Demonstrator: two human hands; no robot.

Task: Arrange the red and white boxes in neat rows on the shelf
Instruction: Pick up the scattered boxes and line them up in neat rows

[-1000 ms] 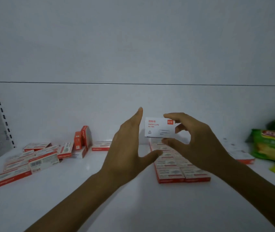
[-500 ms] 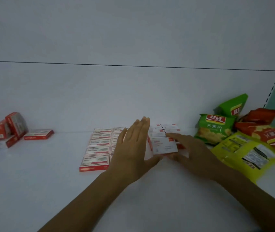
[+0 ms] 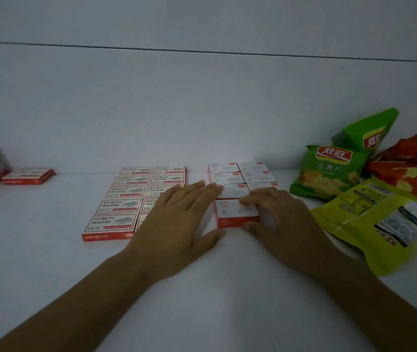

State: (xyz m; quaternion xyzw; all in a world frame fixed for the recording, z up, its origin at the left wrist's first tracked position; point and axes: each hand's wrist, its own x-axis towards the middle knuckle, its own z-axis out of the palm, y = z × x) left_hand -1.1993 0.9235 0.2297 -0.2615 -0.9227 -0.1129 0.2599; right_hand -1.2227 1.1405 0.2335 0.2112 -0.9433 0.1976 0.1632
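Observation:
Two blocks of flat red and white boxes lie on the white shelf (image 3: 49,262). The left block (image 3: 126,199) is two columns of staple boxes. The right block (image 3: 243,174) is two columns of smaller boxes. At the front of its left column sits one box (image 3: 234,212), and my right hand (image 3: 278,219) holds it, fingers on top and thumb against its front red edge. My left hand (image 3: 179,222) lies flat with straight fingers between the two blocks, covering part of the left block and touching that column's left side.
Loose red and white boxes (image 3: 28,175) lie at the far left, some standing. Snack bags crowd the right: green chips (image 3: 329,171), a yellow pouch (image 3: 385,222), red bags (image 3: 416,168). The shelf's back wall rises right behind the blocks.
My right hand carried the small box from the air down to the shelf and set it at the front of the right block. My left hand came down flat beside it. The view swung right.

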